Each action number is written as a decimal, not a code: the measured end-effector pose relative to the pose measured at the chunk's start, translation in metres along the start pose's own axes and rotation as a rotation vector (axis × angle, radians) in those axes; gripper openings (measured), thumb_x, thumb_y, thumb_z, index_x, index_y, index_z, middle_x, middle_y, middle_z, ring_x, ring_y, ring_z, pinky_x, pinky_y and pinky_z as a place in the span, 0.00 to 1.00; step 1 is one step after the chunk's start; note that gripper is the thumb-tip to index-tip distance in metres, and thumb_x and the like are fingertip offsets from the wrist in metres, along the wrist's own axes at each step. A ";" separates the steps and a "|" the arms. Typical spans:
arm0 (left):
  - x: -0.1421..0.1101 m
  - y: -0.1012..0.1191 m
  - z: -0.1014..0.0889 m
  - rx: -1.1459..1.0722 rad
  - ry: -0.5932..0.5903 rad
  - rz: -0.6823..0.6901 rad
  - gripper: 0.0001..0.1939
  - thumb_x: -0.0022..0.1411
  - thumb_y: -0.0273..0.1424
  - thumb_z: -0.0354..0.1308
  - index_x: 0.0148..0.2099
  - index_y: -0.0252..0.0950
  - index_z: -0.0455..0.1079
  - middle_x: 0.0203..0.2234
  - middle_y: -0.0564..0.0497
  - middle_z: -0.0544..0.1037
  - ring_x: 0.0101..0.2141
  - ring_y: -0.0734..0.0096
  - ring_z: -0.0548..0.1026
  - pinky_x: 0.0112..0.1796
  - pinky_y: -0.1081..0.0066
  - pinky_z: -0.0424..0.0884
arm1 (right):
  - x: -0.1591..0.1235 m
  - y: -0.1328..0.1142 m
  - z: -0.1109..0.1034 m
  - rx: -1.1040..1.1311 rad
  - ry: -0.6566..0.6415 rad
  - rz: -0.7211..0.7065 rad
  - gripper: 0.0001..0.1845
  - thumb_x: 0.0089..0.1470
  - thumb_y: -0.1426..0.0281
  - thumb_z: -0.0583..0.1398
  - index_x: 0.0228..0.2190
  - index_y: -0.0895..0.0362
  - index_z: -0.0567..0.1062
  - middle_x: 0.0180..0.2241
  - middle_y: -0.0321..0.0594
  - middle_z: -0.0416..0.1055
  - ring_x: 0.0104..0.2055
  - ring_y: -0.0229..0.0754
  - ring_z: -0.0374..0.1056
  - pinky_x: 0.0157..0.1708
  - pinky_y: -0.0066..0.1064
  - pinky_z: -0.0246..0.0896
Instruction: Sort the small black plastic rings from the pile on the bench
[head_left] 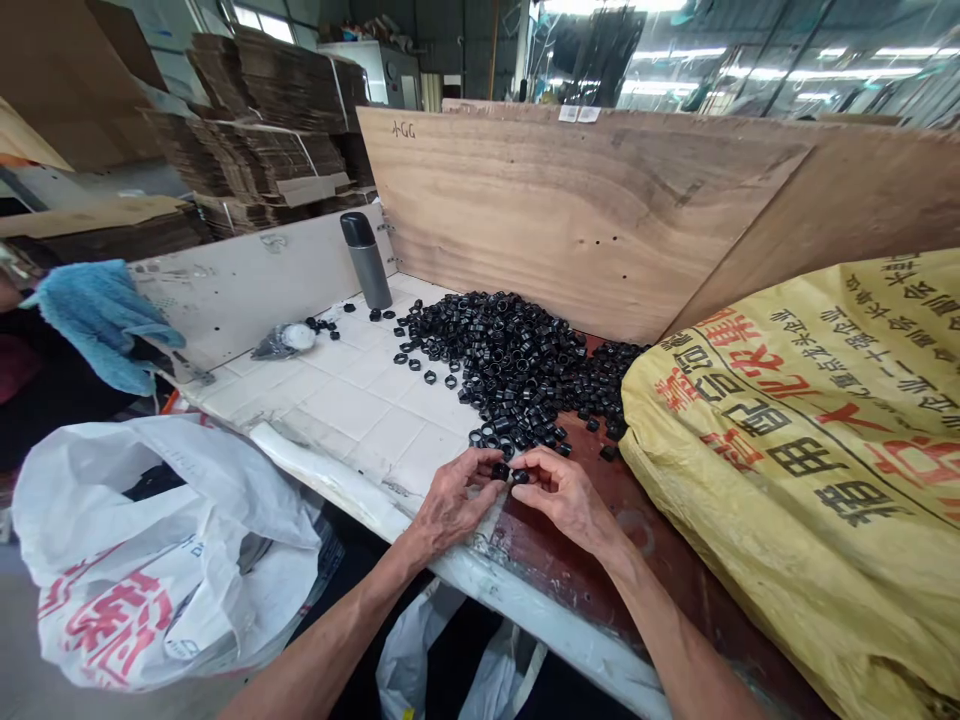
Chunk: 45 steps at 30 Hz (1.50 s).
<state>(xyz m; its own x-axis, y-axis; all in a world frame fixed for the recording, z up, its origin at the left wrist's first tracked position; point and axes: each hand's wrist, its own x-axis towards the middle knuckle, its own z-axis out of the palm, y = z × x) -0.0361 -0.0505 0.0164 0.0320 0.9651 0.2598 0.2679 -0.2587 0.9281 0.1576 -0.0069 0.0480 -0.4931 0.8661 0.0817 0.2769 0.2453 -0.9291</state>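
Note:
Near the front edge of the table, my left hand (459,497) pinches a small black ring (500,470) between thumb and fingers. Close beside it, my right hand (564,492) grips another small black ring (520,477) by its fingertips. The two hands almost meet, and the rings are side by side. Just beyond the fingertips spreads a large pile of black rings (510,350), with several single ones lying loose at its left side.
A grey flask (366,262) stands at the back left, near a small clear bag (289,340). Wooden boards (570,220) wall the back. On the right bulges a yellow sack (795,420); a white plastic bag (165,550) hangs front left. A blue cloth (105,310) drapes over the left side.

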 end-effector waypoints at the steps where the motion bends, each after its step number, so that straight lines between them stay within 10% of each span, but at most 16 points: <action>1: 0.000 0.003 0.001 -0.099 -0.001 -0.051 0.16 0.61 0.31 0.61 0.52 0.38 0.71 0.41 0.47 0.80 0.39 0.66 0.78 0.43 0.64 0.76 | 0.000 0.000 0.000 0.003 0.015 -0.014 0.12 0.53 0.69 0.63 0.41 0.53 0.78 0.39 0.37 0.71 0.37 0.39 0.68 0.37 0.30 0.64; 6: -0.006 0.009 0.007 -0.651 0.029 -0.280 0.16 0.58 0.34 0.66 0.49 0.36 0.74 0.39 0.48 0.79 0.39 0.67 0.78 0.45 0.67 0.73 | 0.000 -0.002 -0.004 0.078 0.086 -0.024 0.15 0.58 0.67 0.60 0.46 0.53 0.78 0.41 0.40 0.72 0.38 0.40 0.71 0.39 0.32 0.67; 14: -0.005 0.010 0.004 -0.880 -0.006 -0.351 0.12 0.58 0.31 0.67 0.45 0.35 0.75 0.38 0.49 0.76 0.35 0.71 0.77 0.41 0.70 0.73 | -0.004 -0.008 0.008 0.299 0.069 0.034 0.11 0.53 0.65 0.64 0.39 0.55 0.75 0.33 0.36 0.74 0.35 0.40 0.71 0.37 0.30 0.67; 26: -0.005 0.011 0.007 -0.838 0.026 -0.325 0.10 0.56 0.29 0.68 0.41 0.34 0.74 0.35 0.50 0.78 0.34 0.72 0.77 0.42 0.69 0.73 | -0.004 -0.002 0.011 0.048 0.254 -0.165 0.09 0.57 0.69 0.60 0.40 0.53 0.78 0.46 0.43 0.73 0.46 0.45 0.71 0.42 0.34 0.71; 45: -0.009 0.009 0.008 -0.680 0.041 -0.286 0.13 0.56 0.32 0.68 0.44 0.35 0.77 0.39 0.48 0.80 0.41 0.65 0.77 0.46 0.66 0.72 | -0.004 0.008 0.021 -0.239 0.180 -0.282 0.06 0.62 0.65 0.61 0.38 0.53 0.77 0.34 0.39 0.76 0.36 0.42 0.73 0.37 0.32 0.67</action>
<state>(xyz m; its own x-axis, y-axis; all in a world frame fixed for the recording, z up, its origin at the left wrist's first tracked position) -0.0261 -0.0611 0.0205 0.0111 0.9997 -0.0195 -0.3964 0.0223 0.9178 0.1447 -0.0169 0.0324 -0.4306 0.8076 0.4030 0.3457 0.5600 -0.7529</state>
